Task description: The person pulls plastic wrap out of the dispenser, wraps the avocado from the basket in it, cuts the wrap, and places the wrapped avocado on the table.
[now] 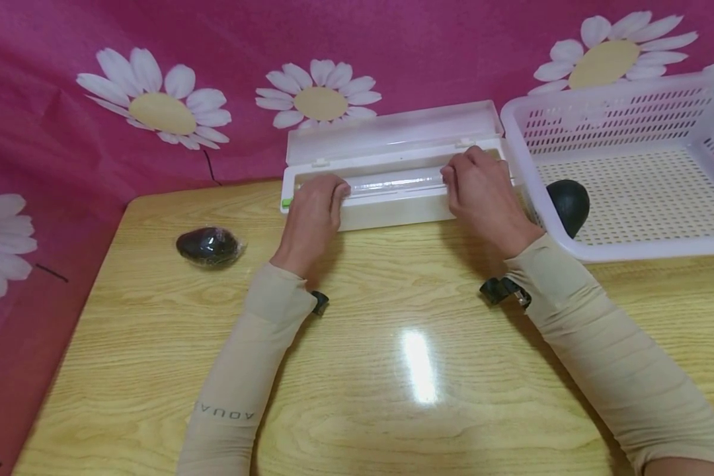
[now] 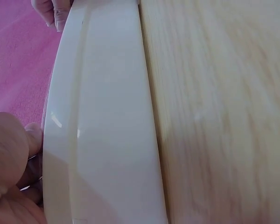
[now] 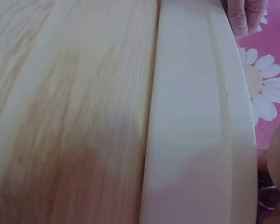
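Note:
A long white cling film dispenser box (image 1: 395, 213) stands at the back of the table with its clear lid (image 1: 393, 135) tipped back. Inside lies a roll of cling film (image 1: 393, 182). My left hand (image 1: 313, 215) grips the roll near its left end, fingers curled over the box's front edge. Near the right end, my right hand (image 1: 484, 198) holds the roll likewise. Both wrist views show the box's pale front wall (image 2: 112, 116) close up; the fingertips are partly hidden behind its rim. A green slider (image 1: 287, 203) sits at the box's left corner.
Left of the box lies a dark, egg-shaped fruit or vegetable (image 1: 208, 246) wrapped in clear film. A white slotted basket (image 1: 648, 248) stands against the right side, holding another dark oval one (image 1: 569, 206). A pink flowered cloth (image 1: 428, 53) hangs behind the wooden table (image 1: 381, 383).

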`<action>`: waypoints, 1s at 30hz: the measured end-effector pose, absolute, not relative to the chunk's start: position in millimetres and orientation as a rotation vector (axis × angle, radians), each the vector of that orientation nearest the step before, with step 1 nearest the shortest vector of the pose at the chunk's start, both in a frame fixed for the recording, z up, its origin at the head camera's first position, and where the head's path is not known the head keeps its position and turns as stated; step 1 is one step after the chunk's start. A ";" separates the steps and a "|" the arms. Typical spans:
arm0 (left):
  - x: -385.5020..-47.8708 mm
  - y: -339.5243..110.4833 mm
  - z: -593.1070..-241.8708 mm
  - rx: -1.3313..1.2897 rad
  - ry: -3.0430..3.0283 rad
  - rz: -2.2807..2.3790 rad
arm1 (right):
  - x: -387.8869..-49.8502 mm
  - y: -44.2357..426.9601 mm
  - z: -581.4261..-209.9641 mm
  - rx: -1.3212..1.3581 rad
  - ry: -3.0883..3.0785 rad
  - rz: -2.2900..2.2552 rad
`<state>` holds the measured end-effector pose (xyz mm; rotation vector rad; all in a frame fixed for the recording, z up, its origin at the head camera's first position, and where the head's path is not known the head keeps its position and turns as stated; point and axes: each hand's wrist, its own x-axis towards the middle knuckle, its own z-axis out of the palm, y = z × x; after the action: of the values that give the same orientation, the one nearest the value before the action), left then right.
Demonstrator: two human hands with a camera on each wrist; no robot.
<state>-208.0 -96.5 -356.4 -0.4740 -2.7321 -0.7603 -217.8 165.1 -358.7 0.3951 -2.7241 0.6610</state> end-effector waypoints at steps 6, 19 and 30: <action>-208.0 -95.4 -358.4 -0.478 -2.696 -0.729 | -218.0 166.5 -358.3 0.411 -2.719 0.740; -208.2 -95.0 -359.7 -0.502 -2.612 -0.745 | -216.9 166.4 -355.9 0.472 -2.727 0.773; -206.3 -95.2 -354.2 -0.508 -2.561 -0.733 | -223.4 166.3 -362.8 0.522 -2.583 0.719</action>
<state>-206.3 -95.2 -354.2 -0.5079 -2.5615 -0.7333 -223.4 166.3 -362.8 0.5217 -2.5829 0.7190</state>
